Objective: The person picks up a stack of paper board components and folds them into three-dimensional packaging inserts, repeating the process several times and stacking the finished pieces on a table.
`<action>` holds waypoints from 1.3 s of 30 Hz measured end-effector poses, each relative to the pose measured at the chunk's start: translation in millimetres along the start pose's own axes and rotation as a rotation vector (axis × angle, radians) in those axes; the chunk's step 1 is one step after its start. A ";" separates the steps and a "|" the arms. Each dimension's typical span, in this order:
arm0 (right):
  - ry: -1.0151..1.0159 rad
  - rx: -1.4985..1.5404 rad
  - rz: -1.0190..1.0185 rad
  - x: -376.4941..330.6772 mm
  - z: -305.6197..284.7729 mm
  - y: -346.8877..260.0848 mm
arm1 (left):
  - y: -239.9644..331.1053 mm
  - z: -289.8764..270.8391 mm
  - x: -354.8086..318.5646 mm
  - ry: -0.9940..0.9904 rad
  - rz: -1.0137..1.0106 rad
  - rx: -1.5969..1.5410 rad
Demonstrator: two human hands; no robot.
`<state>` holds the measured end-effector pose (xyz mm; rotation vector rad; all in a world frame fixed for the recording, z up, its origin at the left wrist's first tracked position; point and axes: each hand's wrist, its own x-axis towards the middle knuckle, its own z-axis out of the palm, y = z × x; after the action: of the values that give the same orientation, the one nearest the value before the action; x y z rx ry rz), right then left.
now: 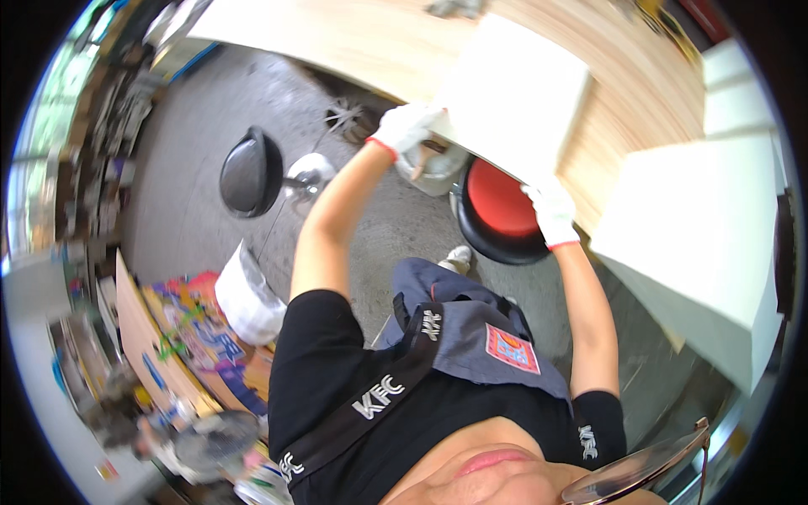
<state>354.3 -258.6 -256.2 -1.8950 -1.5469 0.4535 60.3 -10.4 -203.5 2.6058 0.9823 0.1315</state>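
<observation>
A flat white board [515,94], washed out by glare, lies on the pale wood-grain table [362,42] and reaches its near edge. My left hand [406,128], in a white glove with a red cuff, is closed at the board's near left corner. At the near right corner, my right hand [551,210], gloved the same way, has its fingers bent over the edge. Both thumbs are hard to make out against the bright white.
Under the table edge stand a red-and-black round stool [502,198] and a whitish bucket [433,172]. A black swivel stool [251,172] is on the grey floor to the left. A large white box-like block [690,244] stands right. A white sack [249,295] sits lower left.
</observation>
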 end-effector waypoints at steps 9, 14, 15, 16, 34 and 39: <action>0.012 -0.339 -0.065 8.2 -7.6 -10.0 | 4.3 -3.2 13.9 -0.036 -0.012 0.035; 0.014 -0.347 -0.072 3.3 -9.4 -0.9 | 5.0 3.1 16.3 -0.032 -0.021 0.051; 0.047 -0.351 -0.092 1.4 -7.6 1.5 | 9.7 0.3 15.2 -0.034 -0.019 0.048; 0.080 -0.355 -0.112 -1.0 -3.7 5.2 | 13.1 -1.2 14.6 -0.036 -0.015 0.045; 0.007 -0.697 -0.124 -25.3 -2.4 -31.1 | 16.3 -13.7 15.9 -0.111 -0.058 0.110; -0.081 -0.588 -0.070 -37.5 -29.2 -54.8 | 41.3 -13.4 29.0 -0.160 -0.087 0.271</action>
<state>322.8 -296.7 -203.1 -2.2585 -1.9455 0.0361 105.1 -16.4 -177.4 2.7543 1.1196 -0.2449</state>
